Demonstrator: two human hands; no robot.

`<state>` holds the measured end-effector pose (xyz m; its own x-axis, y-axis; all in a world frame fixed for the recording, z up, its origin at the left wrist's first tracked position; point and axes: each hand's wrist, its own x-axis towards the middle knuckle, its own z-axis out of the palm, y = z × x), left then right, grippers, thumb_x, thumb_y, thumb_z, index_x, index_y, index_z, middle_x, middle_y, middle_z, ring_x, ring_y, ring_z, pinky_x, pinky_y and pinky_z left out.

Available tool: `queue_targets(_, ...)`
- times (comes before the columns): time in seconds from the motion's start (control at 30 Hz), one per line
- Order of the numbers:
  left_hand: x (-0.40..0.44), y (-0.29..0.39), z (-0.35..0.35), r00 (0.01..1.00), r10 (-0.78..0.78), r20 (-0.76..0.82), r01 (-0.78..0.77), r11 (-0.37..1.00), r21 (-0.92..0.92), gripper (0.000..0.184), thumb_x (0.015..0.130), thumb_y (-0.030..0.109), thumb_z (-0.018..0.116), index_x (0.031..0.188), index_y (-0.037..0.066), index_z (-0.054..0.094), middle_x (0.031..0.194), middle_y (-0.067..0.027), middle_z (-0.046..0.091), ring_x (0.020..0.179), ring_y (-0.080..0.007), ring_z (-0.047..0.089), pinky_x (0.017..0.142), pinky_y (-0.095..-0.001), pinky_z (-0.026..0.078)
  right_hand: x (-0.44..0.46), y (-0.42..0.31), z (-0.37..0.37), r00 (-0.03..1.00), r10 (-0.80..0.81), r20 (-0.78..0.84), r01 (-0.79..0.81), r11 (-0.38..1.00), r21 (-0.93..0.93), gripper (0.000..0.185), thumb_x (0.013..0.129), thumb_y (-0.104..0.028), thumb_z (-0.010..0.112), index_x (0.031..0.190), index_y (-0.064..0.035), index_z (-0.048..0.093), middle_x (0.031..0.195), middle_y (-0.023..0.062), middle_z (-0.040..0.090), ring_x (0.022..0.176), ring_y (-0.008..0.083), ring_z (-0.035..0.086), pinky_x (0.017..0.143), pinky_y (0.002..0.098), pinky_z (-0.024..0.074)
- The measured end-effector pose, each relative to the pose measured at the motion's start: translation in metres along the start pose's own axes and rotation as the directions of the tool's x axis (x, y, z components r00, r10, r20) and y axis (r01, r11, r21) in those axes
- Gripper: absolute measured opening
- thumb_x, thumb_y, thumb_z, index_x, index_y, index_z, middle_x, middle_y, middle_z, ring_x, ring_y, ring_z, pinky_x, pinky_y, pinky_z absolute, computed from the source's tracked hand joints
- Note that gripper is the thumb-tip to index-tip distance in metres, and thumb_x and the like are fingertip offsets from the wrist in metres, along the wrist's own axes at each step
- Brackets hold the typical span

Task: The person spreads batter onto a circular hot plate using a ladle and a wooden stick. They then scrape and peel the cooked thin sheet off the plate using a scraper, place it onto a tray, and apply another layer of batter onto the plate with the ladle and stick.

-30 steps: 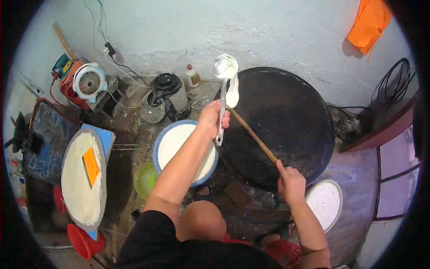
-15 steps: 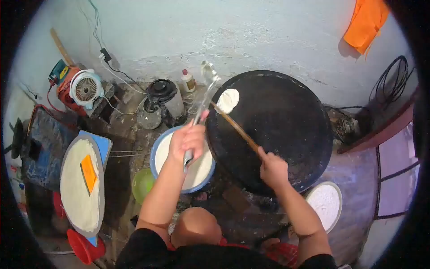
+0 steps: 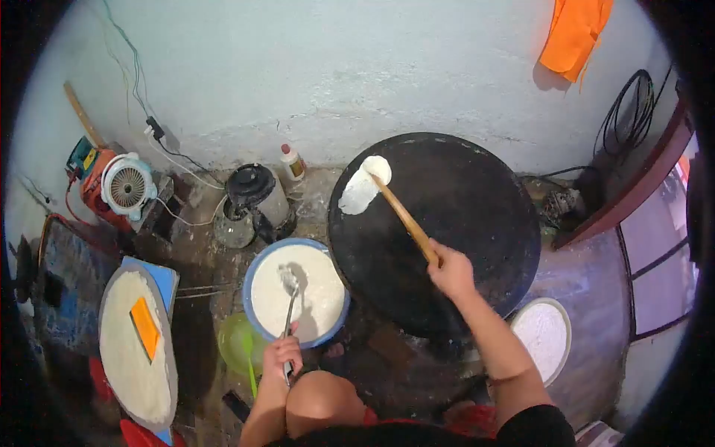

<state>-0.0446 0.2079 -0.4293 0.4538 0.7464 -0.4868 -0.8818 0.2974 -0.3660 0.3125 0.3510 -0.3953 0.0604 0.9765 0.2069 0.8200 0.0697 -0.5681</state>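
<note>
My left hand (image 3: 283, 356) is closed round the handle of a metal ladle (image 3: 288, 281). The ladle's coated bowl hangs over a blue-rimmed basin (image 3: 247, 292) of creamy white batter (image 3: 269, 313). With my right hand (image 3: 452, 273) I grip a wooden spreader (image 3: 406, 218), its far end resting in wet batter (image 3: 357, 197) on the large round black griddle (image 3: 462, 194). That batter forms a short, smeared patch near the griddle's upper left edge.
On the left, an oval board (image 3: 123, 357) carries a pale sheet and an orange flat piece (image 3: 146, 329). A green bowl (image 3: 232, 344) sits beside the basin. Behind are a dark-lidded container (image 3: 257, 190), bottle (image 3: 293, 162) and blower (image 3: 128, 184). A white-filled bowl (image 3: 540, 341) stands right.
My left hand has lowered the ladle from near the griddle's edge down over the basin. With the spreader, my right hand has smeared the round batter pool into a longer patch toward lower left.
</note>
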Motion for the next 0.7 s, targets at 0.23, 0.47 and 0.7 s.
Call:
queue_targets(0.23,0.004,-0.003,-0.006,0.995,0.062,-0.073,-0.067,0.995,-0.075,0.033,0.083,0.009,0.033,0.111,-0.002,0.047,0.055,0.0033,0.036,0.042,-0.0057,0.034,0.037,-0.0181,0.030,0.021,0.007,-0.007,0.992,-0.121,-0.021,0.098,0.882,-0.461,0.041,0.069,-0.011,0.056,0.110,-0.0133,0.053,0.075,0.0095,0.053,0.065,0.0259,0.056,0.057,0.0370,0.0469)
queue_targets(0.47,0.007,0.000,-0.009,0.991,0.093,-0.093,-0.090,0.995,0.032,0.028,0.082,0.006,0.037,0.107,-0.001,0.049,0.056,0.0034,0.036,0.042,-0.0038,0.032,0.036,-0.0164,0.029,-0.002,-0.037,0.007,0.984,-0.078,0.162,0.117,0.963,-0.243,0.043,0.068,-0.009,0.054,0.111,-0.0152,0.055,0.086,0.0111,0.058,0.078,0.0280,0.058,0.070,0.0387,0.0469)
queue_targets(0.7,0.006,0.003,-0.010,0.979,0.122,-0.165,-0.121,0.993,0.019,0.030,0.078,0.000,0.039,0.106,0.000,0.049,0.058,0.0023,0.037,0.042,-0.0035,0.033,0.035,-0.0153,0.028,0.031,-0.012,0.004,0.967,0.229,0.114,-0.240,0.967,0.091,0.039,0.071,-0.016,0.054,0.110,-0.0101,0.055,0.104,0.0119,0.058,0.095,0.0277,0.055,0.081,0.0353,0.0441)
